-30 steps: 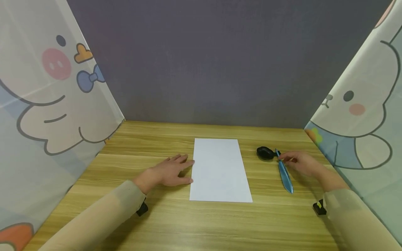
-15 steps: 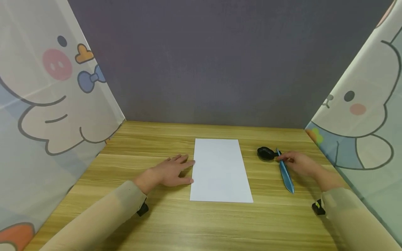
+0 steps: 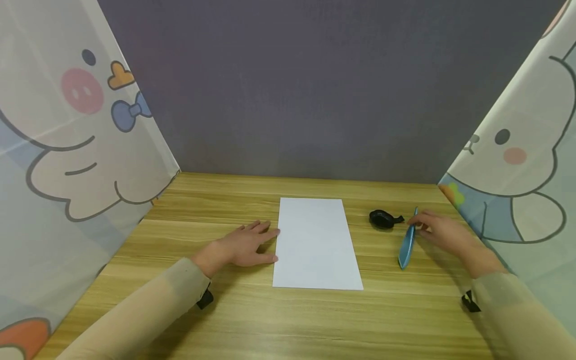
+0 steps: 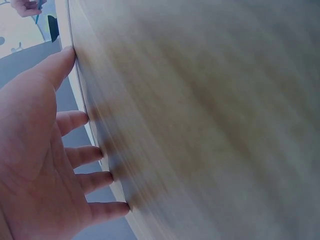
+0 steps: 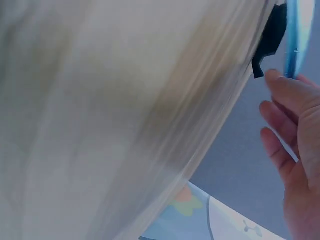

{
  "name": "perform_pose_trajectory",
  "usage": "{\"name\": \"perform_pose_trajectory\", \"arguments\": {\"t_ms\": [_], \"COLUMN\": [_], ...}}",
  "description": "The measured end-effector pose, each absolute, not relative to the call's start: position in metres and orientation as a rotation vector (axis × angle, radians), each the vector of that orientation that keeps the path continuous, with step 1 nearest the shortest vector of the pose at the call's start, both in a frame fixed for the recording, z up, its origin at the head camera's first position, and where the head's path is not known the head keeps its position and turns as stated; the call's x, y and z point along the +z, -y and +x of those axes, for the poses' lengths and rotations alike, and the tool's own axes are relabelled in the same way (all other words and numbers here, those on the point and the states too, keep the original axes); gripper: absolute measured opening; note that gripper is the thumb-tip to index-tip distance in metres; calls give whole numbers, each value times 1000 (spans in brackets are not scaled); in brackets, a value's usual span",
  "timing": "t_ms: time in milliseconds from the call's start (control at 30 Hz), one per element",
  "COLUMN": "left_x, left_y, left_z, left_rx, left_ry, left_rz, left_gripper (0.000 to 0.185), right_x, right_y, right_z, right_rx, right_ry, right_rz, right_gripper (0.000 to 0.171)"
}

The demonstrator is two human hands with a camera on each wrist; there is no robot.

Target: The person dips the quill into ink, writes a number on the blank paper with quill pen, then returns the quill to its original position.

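Note:
My left hand (image 3: 245, 248) rests palm down on the table with fingers spread, two fingertips right at the left edge of a white sheet of paper (image 3: 317, 245). In the left wrist view the fingers of this hand (image 4: 80, 152) stand straight and apart. At the right, my right hand (image 3: 443, 234) pinches a slim, shiny blue leaf-shaped object (image 3: 407, 247) near its thin upper end, its broad part pointing toward me. In the right wrist view that blue object (image 5: 302, 30) rises from between thumb and forefinger, while the other fingers curl loosely.
A black oval object (image 3: 382, 219) with a short flared neck lies between the paper and my right hand. The wood-grain table (image 3: 315, 322) meets a dark grey panel (image 3: 310, 90) at the back. Cartoon-printed cloths (image 3: 76, 165) hang on both sides.
My right hand has shifted right with the blue object, away from the black one, whose neck now shows. The blue object's lower end has swung left and up. My left hand stays put.

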State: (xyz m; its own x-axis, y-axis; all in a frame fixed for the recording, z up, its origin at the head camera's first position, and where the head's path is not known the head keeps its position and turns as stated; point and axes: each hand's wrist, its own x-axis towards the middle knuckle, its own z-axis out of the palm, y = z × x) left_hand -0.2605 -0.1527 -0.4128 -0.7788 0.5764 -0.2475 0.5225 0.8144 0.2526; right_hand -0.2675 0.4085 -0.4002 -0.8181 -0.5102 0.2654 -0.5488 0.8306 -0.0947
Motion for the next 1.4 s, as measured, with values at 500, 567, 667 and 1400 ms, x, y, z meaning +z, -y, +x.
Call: {"name": "perform_pose_trajectory", "arguments": {"t_ms": [500,567,667,1400], "left_x": [-413,-413,-413,-411], "left_y": [153,153,153,152], "left_z": [-261,-261,-261,-261], "left_rx": [250,246,248,256], "left_ry": [-2680,-2680,-2678,-2675], "left_rz": [835,834,832,837], "left_gripper": [84,84,84,85], "right_x": [-402,-402,-403,-405], "right_y": [-407,-406,-403,-385], "right_z": [-260,-261,-263,-280], "right_rx": [901,973,1043,1201], "right_ry": [2697,2661,2616,2698], "right_rz": [462,459,425,369], "right_gripper": [30,31,35,43]}}
